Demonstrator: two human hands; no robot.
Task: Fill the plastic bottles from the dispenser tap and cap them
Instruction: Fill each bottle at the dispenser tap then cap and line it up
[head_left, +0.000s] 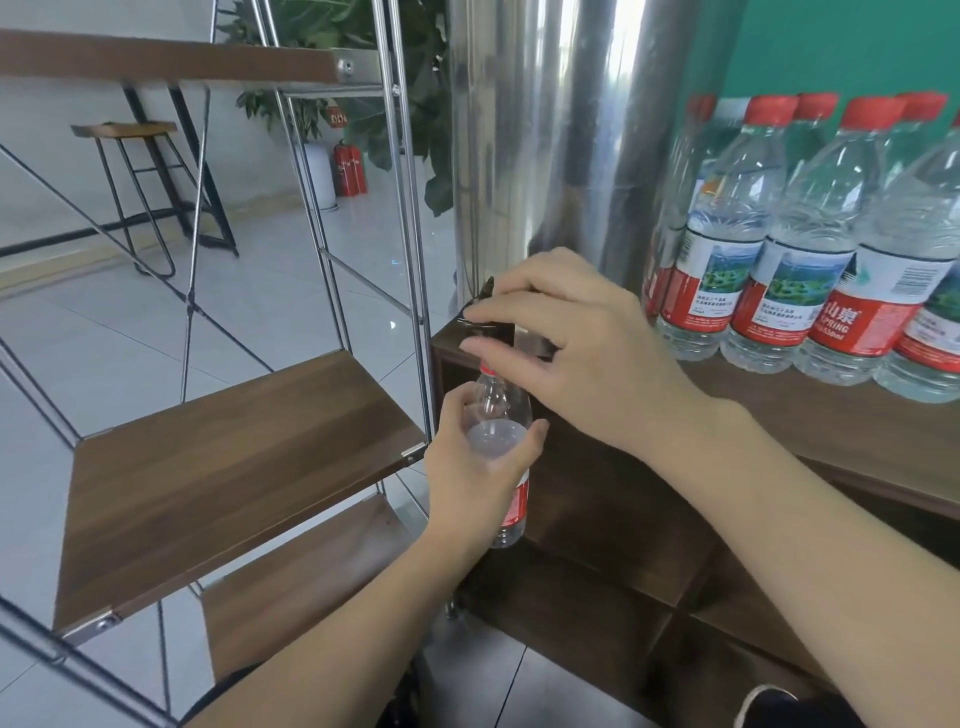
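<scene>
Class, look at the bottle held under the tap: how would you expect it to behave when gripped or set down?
The bottle looks thin clear plastic, so it probably dents under a firm squeeze from the left hand. Water shows high inside it, so it is likely fairly heavy. Uncapped under the tap, it could spill if tilted.

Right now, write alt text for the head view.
A left hand holds a part-filled plastic bottle under a steel dispenser while the right hand works its black tap. Capped bottles line the wooden counter.
</scene>
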